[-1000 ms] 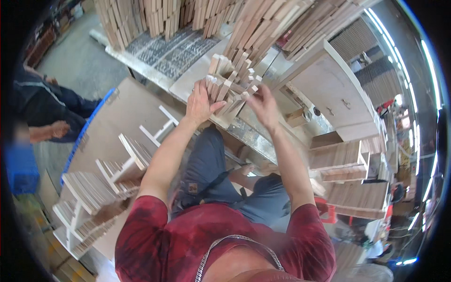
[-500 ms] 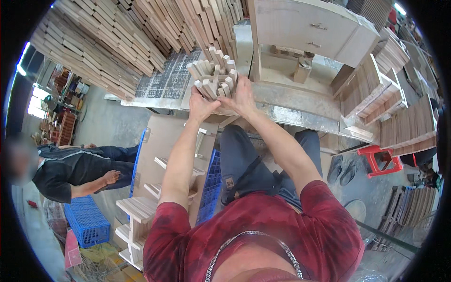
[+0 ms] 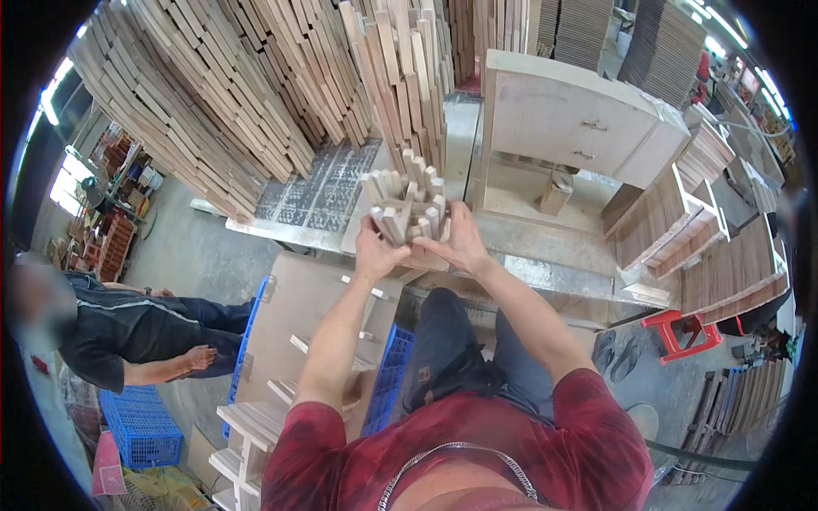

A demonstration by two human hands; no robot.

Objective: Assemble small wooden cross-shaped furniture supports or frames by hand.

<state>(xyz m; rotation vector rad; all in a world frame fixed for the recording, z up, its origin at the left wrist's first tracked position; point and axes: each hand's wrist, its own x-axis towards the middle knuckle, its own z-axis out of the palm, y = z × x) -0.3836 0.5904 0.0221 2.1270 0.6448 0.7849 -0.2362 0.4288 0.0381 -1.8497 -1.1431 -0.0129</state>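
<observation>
Several pale wooden sticks (image 3: 394, 220) stand close together in an upright bundle at the bench edge, their square ends facing up. My left hand (image 3: 375, 254) wraps the near left side of the bundle, and my right hand (image 3: 461, 243) closes on its right side. Both thumbs point inward and almost meet at the front. The lower part of the bundle is hidden by my hands. Right behind it rises a tall stack of longer wooden strips (image 3: 400, 85).
Long strips (image 3: 187, 94) are piled at the far left of the bench. A box-like wooden machine housing (image 3: 562, 119) stands to the right, beside stacked boards (image 3: 652, 204). Below left are a brown panel (image 3: 298, 298) and a blue crate (image 3: 141, 426). Another person (image 3: 136, 319) is at the left.
The whole view has shifted, so the bench, my hands and the bundle sit lower in the picture. Both hands keep their hold on the sticks.
</observation>
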